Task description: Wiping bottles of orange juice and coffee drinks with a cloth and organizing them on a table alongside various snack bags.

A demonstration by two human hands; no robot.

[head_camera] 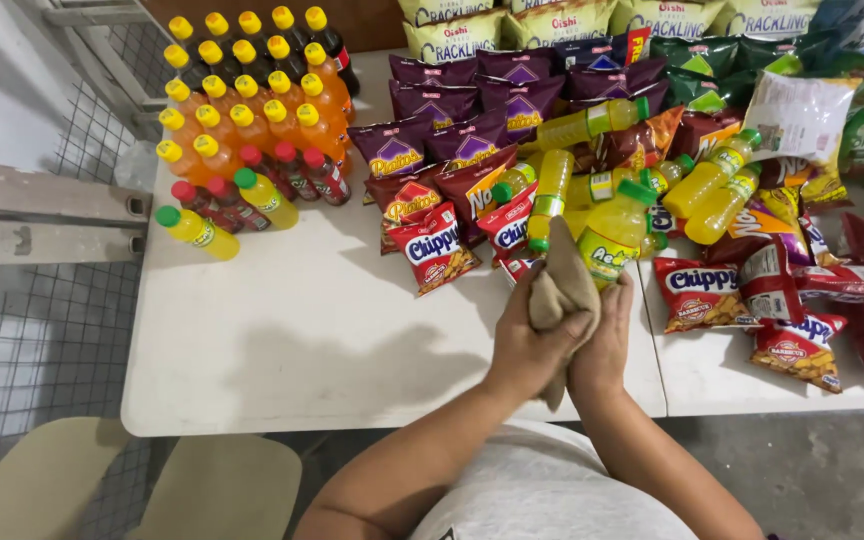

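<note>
My left hand (530, 345) is closed around a beige cloth (559, 283), which it presses against a yellow drink bottle with a green cap (615, 228). My right hand (607, 340) grips the lower part of that bottle, tilted up over the white table's front edge (352, 415). The cloth hides the bottle's left side.
Upright bottles with yellow, red and green caps (252, 90) stand at the back left. Red, purple and green snack bags (432, 245) and more yellow bottles (712, 180) lie across the middle and right. A second white table (712, 385) adjoins. Beige chair seats (222, 485) sit below.
</note>
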